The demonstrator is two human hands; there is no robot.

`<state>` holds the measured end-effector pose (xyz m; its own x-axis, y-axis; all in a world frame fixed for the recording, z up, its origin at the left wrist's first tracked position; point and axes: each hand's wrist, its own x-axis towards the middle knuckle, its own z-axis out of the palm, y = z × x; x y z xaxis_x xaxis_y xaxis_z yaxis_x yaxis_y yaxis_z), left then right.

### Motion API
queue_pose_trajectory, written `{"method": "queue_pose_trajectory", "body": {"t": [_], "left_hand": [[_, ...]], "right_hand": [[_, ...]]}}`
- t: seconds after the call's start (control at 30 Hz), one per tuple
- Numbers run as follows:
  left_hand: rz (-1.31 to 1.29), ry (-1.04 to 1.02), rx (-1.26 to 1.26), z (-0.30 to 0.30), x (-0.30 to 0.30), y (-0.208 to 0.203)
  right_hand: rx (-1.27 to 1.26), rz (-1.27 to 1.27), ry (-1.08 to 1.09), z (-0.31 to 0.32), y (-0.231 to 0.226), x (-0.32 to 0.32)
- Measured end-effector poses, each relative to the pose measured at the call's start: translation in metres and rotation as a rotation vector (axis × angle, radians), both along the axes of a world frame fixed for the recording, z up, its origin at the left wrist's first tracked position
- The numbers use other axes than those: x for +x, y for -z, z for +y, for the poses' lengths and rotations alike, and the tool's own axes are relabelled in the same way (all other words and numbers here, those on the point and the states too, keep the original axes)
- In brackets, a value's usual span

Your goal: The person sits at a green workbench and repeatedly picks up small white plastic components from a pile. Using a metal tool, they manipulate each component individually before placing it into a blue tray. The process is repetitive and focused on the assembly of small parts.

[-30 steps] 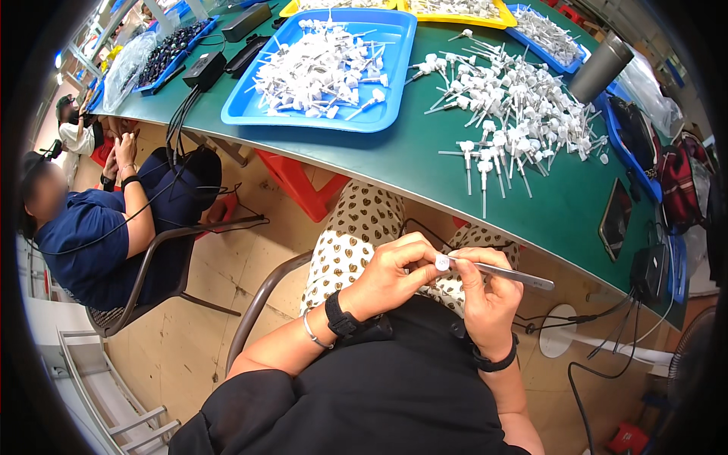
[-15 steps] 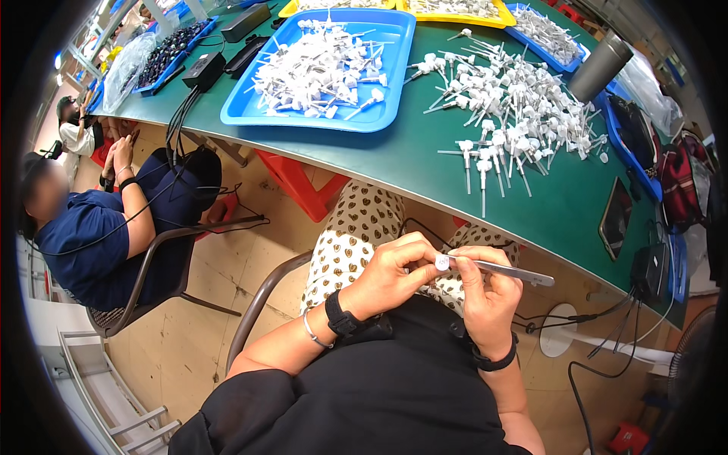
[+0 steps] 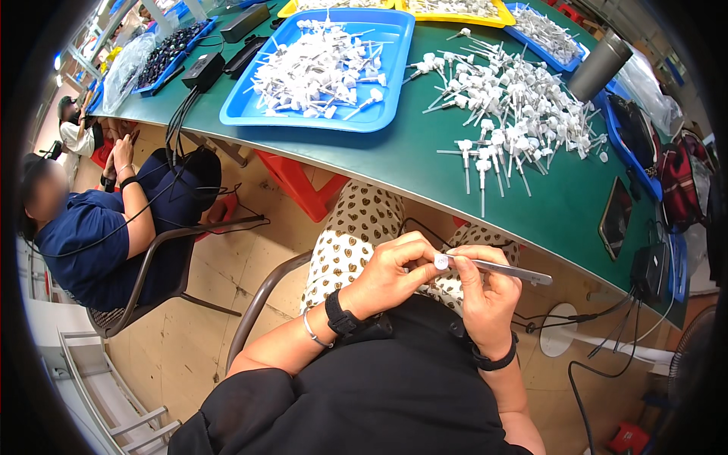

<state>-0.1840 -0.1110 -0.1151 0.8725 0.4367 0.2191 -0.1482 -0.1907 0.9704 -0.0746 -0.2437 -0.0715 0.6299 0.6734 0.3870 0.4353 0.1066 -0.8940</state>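
Above my lap, my left hand [image 3: 400, 265] pinches a small white plastic cap [image 3: 440, 262] between thumb and fingertips. Flat metal tweezers [image 3: 512, 271] are gripped in my right hand [image 3: 487, 292], their rear end sticking out to the right. The tweezers' tips meet the cap, though the fingers partly hide the contact. Beyond my hands, a loose pile of white caps with thin tubes [image 3: 516, 114] lies on the green table [image 3: 341, 155]. Many similar pieces [image 3: 315, 68] fill a blue tray [image 3: 307, 121] to the left of that pile.
Yellow trays [image 3: 459, 17] and another blue tray [image 3: 546, 34] stand at the back. A grey cylinder [image 3: 599, 67] and a phone [image 3: 615, 218] are on the right. Black cables [image 3: 178, 121] hang off the table's edge beside a seated co-worker [image 3: 98, 227].
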Motion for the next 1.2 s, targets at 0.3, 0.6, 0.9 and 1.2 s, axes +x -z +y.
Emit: {"method": "queue_pose_trajectory", "body": {"t": [0.3, 0.6, 0.9, 1.2], "left_hand": [[0.004, 0.008, -0.030, 0.000, -0.001, 0.003], [-0.014, 0.007, -0.070, -0.002, -0.001, 0.003], [-0.020, 0.050, -0.037, 0.002, -0.003, -0.001], [-0.013, 0.092, -0.186, 0.008, -0.004, -0.004]], "right_hand": [[-0.001, -0.039, -0.002, 0.000, 0.003, 0.001], [-0.021, -0.136, -0.005, 0.002, -0.001, 0.000], [-0.052, -0.348, -0.129, 0.002, -0.011, 0.007], [0.055, 0.094, -0.001, -0.006, 0.001, 0.005]]}}
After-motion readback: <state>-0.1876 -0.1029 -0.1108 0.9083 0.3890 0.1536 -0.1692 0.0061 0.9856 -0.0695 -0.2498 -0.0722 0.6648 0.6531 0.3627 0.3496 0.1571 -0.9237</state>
